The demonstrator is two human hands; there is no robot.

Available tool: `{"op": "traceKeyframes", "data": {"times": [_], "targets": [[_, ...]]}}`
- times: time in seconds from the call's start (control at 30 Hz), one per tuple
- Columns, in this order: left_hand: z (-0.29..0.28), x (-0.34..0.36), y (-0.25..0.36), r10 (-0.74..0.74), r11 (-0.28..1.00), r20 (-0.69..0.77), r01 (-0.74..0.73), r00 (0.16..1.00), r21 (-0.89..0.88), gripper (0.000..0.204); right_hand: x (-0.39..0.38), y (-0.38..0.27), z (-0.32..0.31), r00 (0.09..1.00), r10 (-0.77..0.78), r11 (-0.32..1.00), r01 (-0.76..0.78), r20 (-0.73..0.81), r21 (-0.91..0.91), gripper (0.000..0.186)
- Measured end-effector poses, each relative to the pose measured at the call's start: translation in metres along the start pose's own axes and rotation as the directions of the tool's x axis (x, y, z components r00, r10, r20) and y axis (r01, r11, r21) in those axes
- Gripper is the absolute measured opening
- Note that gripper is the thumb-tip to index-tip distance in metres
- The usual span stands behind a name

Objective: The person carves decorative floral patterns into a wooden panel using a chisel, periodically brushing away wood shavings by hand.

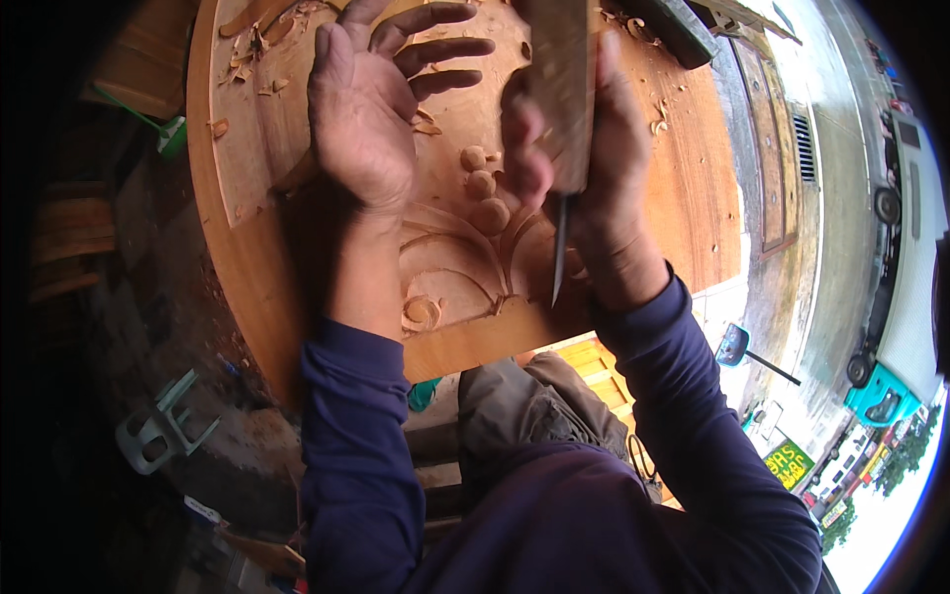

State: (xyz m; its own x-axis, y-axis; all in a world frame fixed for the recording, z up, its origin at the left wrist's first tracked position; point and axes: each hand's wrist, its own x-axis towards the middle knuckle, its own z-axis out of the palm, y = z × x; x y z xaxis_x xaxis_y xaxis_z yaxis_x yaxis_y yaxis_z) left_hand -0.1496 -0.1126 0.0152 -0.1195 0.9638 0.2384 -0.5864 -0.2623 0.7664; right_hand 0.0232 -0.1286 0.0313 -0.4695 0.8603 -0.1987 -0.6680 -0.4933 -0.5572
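Observation:
Over the carved wooden panel (683, 188), my left hand (371, 114) is open, palm up with its fingers spread. Nothing lies in it. My right hand (618, 148) is closed round a long wooden block (562, 89), which is blurred by motion. From the block's lower end a thin pointed metal blade (560, 252) sticks out toward me; whether the two are one piece I cannot tell. Beneath the hands the panel shows a row of carved round beads (480, 183) and a scroll (423, 313) near its front edge.
Curled wood shavings (659, 124) are scattered on the panel. A dark bar-shaped object (673, 32) lies at its far right. A pale plastic chair (163, 426) is on the floor at left. On the right are a round-ended mirror (733, 345) and a truck (905, 257) on the street.

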Motion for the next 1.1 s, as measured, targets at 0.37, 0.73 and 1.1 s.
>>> {"op": "traceKeyframes", "data": {"times": [0.37,0.73,1.1], "targets": [[-0.008,0.006,-0.010,-0.030,0.998,-0.063,0.033,0.998,0.046,0.080,-0.029,-0.035,-0.042,0.799,-0.570,0.818,0.531,-0.189,-0.223,0.043],[-0.003,0.000,-0.006,-0.018,0.943,0.001,0.017,1.000,0.333,0.080,-0.262,-0.050,-0.037,0.686,-0.660,0.632,0.287,-0.306,-0.720,0.051],[0.004,-0.002,-0.006,-0.028,0.875,0.091,-0.020,0.995,0.484,0.072,-0.311,0.022,-0.011,0.816,0.120,0.872,-0.359,-0.566,-0.333,0.076]]}}
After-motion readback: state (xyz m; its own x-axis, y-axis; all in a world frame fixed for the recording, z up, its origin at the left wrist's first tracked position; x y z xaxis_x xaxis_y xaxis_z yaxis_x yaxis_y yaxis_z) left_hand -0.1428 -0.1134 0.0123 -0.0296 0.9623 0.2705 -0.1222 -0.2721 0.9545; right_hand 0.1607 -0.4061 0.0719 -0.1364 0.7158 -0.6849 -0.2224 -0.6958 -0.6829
